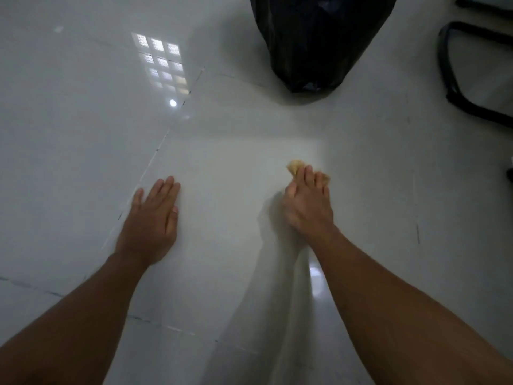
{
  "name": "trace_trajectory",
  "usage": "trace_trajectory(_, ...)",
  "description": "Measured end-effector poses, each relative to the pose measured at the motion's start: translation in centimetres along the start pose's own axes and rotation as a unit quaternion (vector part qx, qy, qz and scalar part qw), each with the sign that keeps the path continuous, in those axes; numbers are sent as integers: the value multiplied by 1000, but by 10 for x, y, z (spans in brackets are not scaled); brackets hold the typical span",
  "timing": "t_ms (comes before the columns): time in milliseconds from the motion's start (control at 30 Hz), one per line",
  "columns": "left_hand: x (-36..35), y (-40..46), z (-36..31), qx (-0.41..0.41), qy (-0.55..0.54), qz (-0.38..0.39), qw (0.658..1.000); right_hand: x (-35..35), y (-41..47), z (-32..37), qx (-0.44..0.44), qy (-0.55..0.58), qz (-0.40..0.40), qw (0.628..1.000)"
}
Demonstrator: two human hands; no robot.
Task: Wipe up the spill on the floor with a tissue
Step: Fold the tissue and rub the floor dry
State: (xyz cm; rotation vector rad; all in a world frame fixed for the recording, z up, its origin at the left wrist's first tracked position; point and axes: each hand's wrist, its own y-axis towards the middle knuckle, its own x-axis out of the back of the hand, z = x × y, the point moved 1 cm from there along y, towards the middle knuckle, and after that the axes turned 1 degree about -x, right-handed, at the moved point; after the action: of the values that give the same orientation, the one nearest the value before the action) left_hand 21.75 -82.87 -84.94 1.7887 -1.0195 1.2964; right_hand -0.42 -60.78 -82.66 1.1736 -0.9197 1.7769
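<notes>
My right hand [306,207] presses a crumpled tissue [294,166] against the glossy white tiled floor [227,168]. The tissue is stained yellowish-brown and sticks out past my fingertips; most of it is hidden under the hand. My left hand [151,218] lies flat on the floor to the left, palm down, fingers together, holding nothing. No liquid shows clearly on the tiles around the tissue.
A black plastic rubbish bag [313,43] stands on the floor straight ahead of the tissue. Black tubular chair legs [455,79] curve along the right edge. Window light reflects off the tiles at the upper left.
</notes>
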Motion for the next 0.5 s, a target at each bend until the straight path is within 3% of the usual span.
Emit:
trace_trajectory(100, 3, -1, 2, 8, -20, 0, 1000, -17, -62, 20, 92, -10, 15, 996)
trace_trajectory(233, 2, 0, 2, 0, -18, 5, 1000, -25, -67, 72, 194, 33, 82, 977)
trace_trajectory(300, 1, -3, 3, 1, -16, 5, 1000, -31, -119, 70, 344, 24, 103, 933)
trace_trajectory(333, 1, -1, 4, 1, -13, 1, 1000, -28, -155, 57, 406, 14, 152, 901)
trace_trajectory(400, 2, -2, 4, 7, -13, 3, 1000, -12, -193, 3, 485, -12, 195, 852)
trace_trajectory(433, 2, 0, 2, 10, -15, 4, 1000, -1, -182, -26, 492, -26, 195, 848)
trace_trajectory(500, 3, 2, -1, 8, -16, 7, 1000, 14, -138, -49, 378, -37, 128, 916)
